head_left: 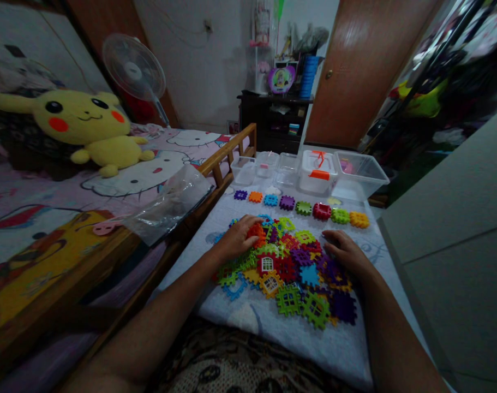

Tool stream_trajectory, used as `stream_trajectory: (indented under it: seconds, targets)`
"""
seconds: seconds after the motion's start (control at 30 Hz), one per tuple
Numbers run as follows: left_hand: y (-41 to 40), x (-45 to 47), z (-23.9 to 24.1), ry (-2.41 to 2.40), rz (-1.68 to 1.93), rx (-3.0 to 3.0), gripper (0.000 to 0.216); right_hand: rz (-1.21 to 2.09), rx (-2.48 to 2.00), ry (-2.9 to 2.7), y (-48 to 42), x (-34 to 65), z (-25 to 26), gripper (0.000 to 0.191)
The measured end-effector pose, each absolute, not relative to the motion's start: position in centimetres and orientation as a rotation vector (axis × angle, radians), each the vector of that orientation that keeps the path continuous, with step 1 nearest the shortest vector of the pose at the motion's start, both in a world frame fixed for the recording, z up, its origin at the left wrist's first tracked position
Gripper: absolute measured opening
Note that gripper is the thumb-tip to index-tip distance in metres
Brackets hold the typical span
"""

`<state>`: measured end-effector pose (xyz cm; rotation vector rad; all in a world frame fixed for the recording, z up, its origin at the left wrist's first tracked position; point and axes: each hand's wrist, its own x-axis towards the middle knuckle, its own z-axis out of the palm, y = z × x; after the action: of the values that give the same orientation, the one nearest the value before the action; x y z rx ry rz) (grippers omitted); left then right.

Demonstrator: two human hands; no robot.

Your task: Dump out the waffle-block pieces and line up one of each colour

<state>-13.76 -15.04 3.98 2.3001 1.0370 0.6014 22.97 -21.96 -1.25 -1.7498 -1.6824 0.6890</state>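
Observation:
A heap of colourful plastic building blocks, flat squares with toothed edges, lies on the cloth-covered table [235, 314]. My left hand [239, 238] rests at the heap's left side, thumb and fingers apart, beside an orange-red block [257, 232]. On the right edge of the heap is my right hand [345, 251], fingers stretched out above purple blocks [328, 267], holding nothing visible. Nearest to me are green window-shaped blocks [316, 309] and a dark purple one [344, 307]. Beyond the heap stands a row of several blocks, among them a red one [322, 211].
Clear plastic boxes, including a lidded one with orange latches [318, 177] and an open bin [365, 172], line the table's far end. A wooden bed rail [227, 158] runs along the left, with a plastic bag [170, 202] beside it. A white cabinet [456, 245] stands right.

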Motion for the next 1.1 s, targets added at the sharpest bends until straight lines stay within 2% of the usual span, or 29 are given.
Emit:
stream_trajectory:
  seconds: [0.4, 0.57, 1.1]
  targets:
    - [-15.2, -12.9, 5.1, 0.941, 0.378, 2.417, 0.055, 0.669, -1.741, -1.693, -21.8, 23.1, -1.4, 0.037]
    - [-15.3, -12.4, 5.0, 0.998, 0.370, 2.483, 0.061, 0.680, -1.744, -1.701, -21.8, 23.2, -1.5, 0.037]
    - [-16.1, -11.4, 5.5, 1.056, 0.347, 2.541, 0.063, 0.693, -1.724, -1.680, -21.8, 23.2, -1.8, 0.037]
